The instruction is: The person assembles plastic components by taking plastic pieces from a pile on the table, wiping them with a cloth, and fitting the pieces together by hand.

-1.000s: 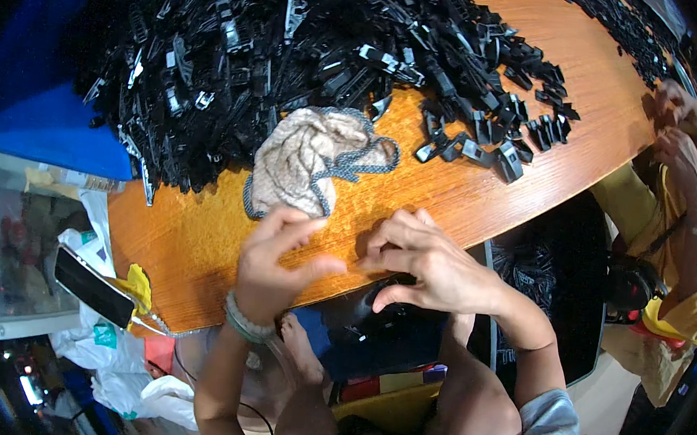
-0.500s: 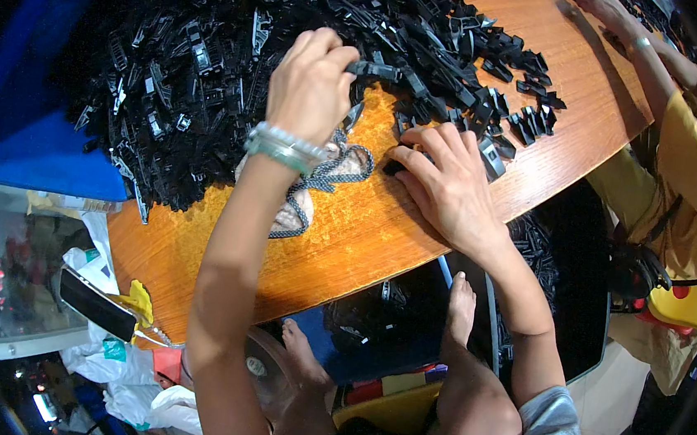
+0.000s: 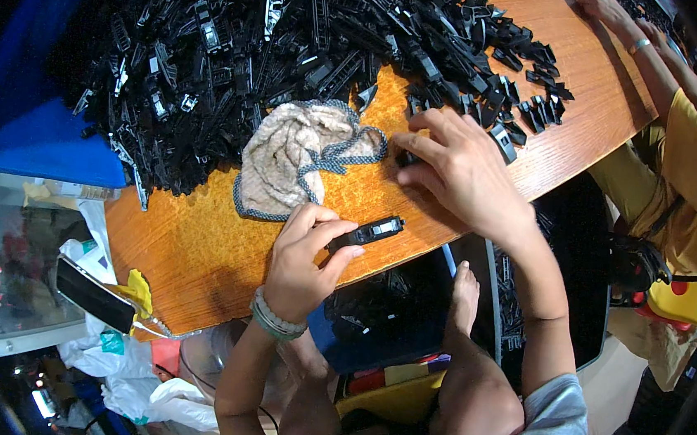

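Note:
Near the table's front edge, my left hand (image 3: 304, 255) pinches a long, narrow black plastic part (image 3: 376, 231) with a pale silvery patch on top. The part is held just above the wood, pointing to the right. My right hand (image 3: 472, 174) is curled, palm down, farther back on the right. A small black plastic part (image 3: 406, 158) shows under its fingertips, mostly hidden by them. Between the hands and the heap lies a crumpled beige cloth (image 3: 283, 154) with a dark braided border.
A large heap of black plastic parts (image 3: 213, 65) covers the far left of the wooden table (image 3: 171, 260). Blue bin (image 3: 48, 146) stands at left. A phone (image 3: 93, 295) leans at the left corner. Another person's arms (image 3: 660, 67) are at far right.
My left hand has come from the heap toward the front edge, bringing the long black part with it and uncovering the cloth. My right hand has shifted only slightly.

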Available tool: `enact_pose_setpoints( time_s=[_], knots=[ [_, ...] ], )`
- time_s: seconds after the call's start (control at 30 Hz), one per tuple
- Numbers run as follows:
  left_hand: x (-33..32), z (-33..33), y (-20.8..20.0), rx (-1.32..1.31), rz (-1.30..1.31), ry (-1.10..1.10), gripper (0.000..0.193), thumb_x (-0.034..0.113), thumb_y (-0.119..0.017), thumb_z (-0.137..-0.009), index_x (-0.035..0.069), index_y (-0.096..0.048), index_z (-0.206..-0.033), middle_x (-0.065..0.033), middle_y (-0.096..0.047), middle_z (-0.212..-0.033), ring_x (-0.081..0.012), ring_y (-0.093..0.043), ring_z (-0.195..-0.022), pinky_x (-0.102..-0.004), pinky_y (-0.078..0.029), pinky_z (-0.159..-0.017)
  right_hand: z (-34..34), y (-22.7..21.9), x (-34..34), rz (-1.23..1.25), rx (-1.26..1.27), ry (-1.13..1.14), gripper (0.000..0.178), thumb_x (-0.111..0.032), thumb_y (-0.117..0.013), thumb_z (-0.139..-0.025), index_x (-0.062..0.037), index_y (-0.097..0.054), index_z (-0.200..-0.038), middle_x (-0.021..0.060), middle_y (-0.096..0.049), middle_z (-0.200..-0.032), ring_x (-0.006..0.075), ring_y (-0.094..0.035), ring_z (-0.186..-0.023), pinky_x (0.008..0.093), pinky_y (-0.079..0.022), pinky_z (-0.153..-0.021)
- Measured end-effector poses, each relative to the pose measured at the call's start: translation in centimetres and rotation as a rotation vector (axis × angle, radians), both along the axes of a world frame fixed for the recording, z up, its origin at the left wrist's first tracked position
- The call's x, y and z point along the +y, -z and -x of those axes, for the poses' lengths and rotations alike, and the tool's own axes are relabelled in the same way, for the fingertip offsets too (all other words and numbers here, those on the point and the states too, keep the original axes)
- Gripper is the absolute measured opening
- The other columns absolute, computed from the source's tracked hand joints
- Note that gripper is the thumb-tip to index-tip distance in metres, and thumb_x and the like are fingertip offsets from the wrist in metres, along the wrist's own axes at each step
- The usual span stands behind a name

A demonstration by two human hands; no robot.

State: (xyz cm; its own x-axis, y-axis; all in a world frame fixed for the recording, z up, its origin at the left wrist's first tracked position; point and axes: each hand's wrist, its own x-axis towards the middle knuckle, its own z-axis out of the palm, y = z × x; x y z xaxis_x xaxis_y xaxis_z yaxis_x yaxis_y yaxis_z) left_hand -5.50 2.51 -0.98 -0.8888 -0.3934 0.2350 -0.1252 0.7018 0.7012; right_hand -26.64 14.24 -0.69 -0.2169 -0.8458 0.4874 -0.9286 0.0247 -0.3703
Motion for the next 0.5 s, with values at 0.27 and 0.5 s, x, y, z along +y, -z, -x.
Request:
enact_pose_setpoints(
  time_s=[0.27, 0.5],
  knots=[
    [-0.2, 0.6, 0.8, 0.045, 0.017, -0.008, 0.025, 0.004, -0.078, -0.073, -0.002, -0.068, -0.095, -0.0117, -0.057, -0.089, -0.0268, -0.058, -0.083, -0.0349, -0.047, -0.074, -2.9, 0.2, 0.0, 0.057, -1.002, -0.415, 0.024, -0.001, -0.068, -0.079, 0.0026, -0.060, -0.101, 0.0142, -0.062, -0.096, 0.0266, -0.065, -0.087, 0.0343, -0.053, -0.074],
    [-0.2, 0.7, 0.5, 0.041, -0.067, -0.010, 0.024, 0.003, -0.077, -0.075, -0.003, -0.069, -0.096, -0.0114, -0.056, -0.088, -0.0257, -0.056, -0.078, -0.0342, -0.047, -0.071, -1.4, 0.6, 3.0, -0.071, -0.480, -0.240, 0.026, -0.002, -0.073, -0.072, -0.0012, -0.066, -0.097, 0.0097, -0.062, -0.089, 0.0279, -0.059, -0.087, 0.0383, -0.043, -0.080]
  ],
)
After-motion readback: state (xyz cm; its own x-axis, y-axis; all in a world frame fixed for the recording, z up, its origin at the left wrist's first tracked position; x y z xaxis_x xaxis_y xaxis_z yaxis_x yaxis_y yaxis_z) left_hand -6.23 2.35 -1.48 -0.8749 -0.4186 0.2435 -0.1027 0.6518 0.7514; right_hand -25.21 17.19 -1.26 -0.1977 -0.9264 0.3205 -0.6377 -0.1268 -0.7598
